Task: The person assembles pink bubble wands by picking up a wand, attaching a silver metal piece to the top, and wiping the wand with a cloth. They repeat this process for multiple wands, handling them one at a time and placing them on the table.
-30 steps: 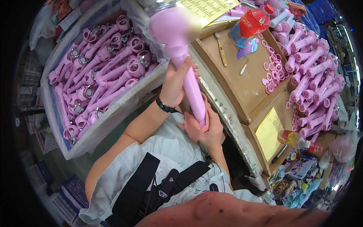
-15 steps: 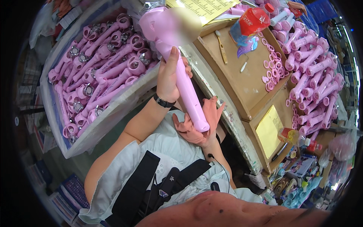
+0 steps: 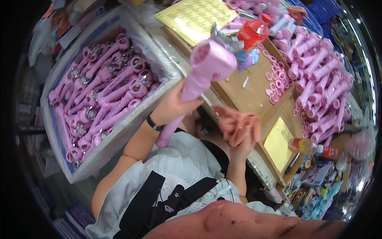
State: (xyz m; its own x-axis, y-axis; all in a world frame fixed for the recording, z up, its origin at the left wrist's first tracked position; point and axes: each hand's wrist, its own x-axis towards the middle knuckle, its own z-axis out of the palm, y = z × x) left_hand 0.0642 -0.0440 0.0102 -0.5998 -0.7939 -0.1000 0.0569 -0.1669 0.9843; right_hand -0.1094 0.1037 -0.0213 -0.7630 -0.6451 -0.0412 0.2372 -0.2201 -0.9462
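My left hand (image 3: 172, 104) is wrapped round the handle of a long pink plastic wand (image 3: 193, 85). Its wide, hollow head tilts up and to the right, with a shiny silver piece (image 3: 226, 40) at the head's far side. The narrow end points down toward my lap. A crumpled salmon-coloured cloth (image 3: 238, 125) is bunched in my right hand (image 3: 243, 146), apart from the wand, beside the bench edge. The cloth covers most of that hand's fingers.
At left stands a lined bin (image 3: 67, 171) of similar pink wands (image 3: 119, 89). A cardboard tray (image 3: 234, 89) on the bench holds pink rings (image 3: 274, 85). Pink tubes (image 3: 322, 75) are heaped at right. Yellow sheets (image 3: 195, 18) and a red-labelled bottle (image 3: 252, 34) lie behind.
The wand's lower end has come out of the cloth and swung left, its head tilting right. My right hand has moved right with the cloth.
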